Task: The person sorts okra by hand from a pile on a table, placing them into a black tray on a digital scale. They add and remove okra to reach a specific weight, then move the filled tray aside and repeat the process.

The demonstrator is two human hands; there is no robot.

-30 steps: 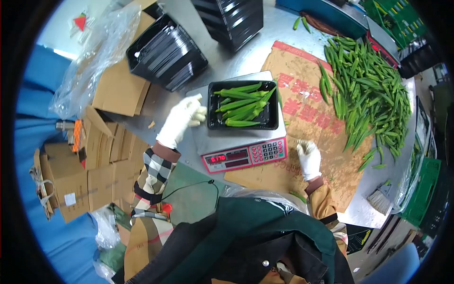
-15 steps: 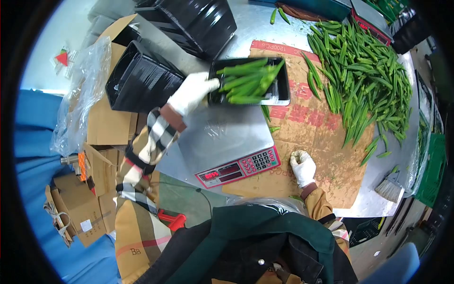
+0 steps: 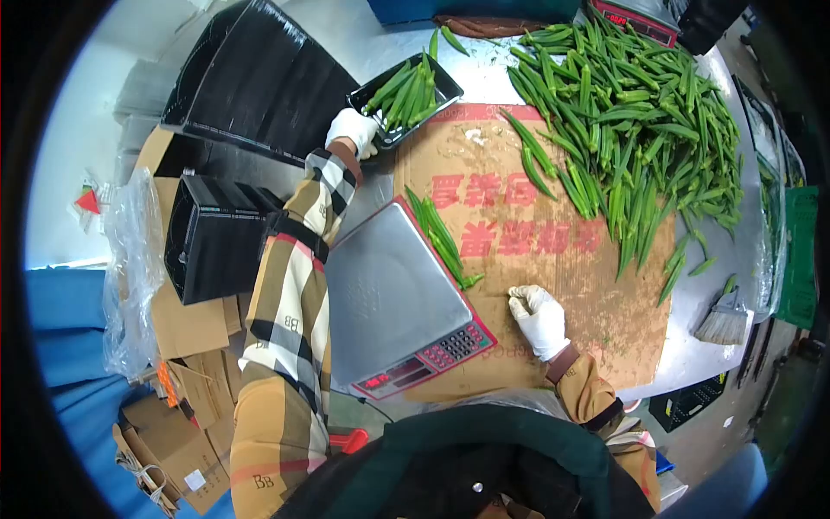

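Observation:
My left hand, in a white glove, grips the near-left edge of a black tray at the far side of the table. Several green okra pods lie in the tray, which is tilted. My right hand, also gloved, rests over the cardboard sheet with its fingers curled in; nothing shows in them. Between my arms stands a scale with a bare metal plate and a red keypad. A few loose okra lie along its right edge.
A large okra pile covers the table's right rear. Stacked black trays and a smaller stack stand left. A second scale is at the back, a brush at right. Open cardboard boxes sit lower left.
My left hand has carried the tray of okra off the scale area toward the back. My right hand stays curled over the cardboard. The view has turned, and the scale plate is now uncovered.

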